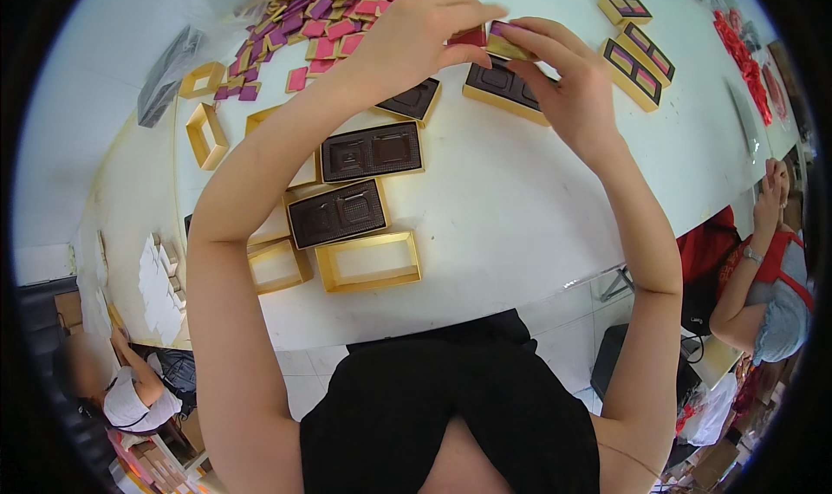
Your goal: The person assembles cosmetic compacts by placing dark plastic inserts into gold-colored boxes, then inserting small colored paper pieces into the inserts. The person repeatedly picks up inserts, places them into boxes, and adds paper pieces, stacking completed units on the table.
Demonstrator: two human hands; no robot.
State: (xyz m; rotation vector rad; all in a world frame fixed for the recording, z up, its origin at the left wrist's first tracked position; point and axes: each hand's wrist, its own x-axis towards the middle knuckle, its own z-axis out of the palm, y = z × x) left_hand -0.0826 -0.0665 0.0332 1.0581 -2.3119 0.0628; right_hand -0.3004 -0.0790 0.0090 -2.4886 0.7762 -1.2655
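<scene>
Both my hands meet over a gold box with a dark brown tray insert (492,79) at the far middle of the table. Between the thumb and fingers of my left hand (416,35) is a small red-pink block (470,37), partly hidden. My right hand (568,82) pinches a small purple-and-gold block (505,45) just beside it, over the box. Behind my left hand lies a heap of pink, purple and gold blocks (347,22). More gold boxes with brown inserts (373,152) stand nearer, left of centre, one partly under my left wrist.
Gold boxes without inserts (368,263) stand near and at the left. Filled boxes (631,74) sit at the far right, beside red ribbon-like material (741,65). People work at the right (767,269) and lower left (134,394). The table's front edge (572,282) curves before me.
</scene>
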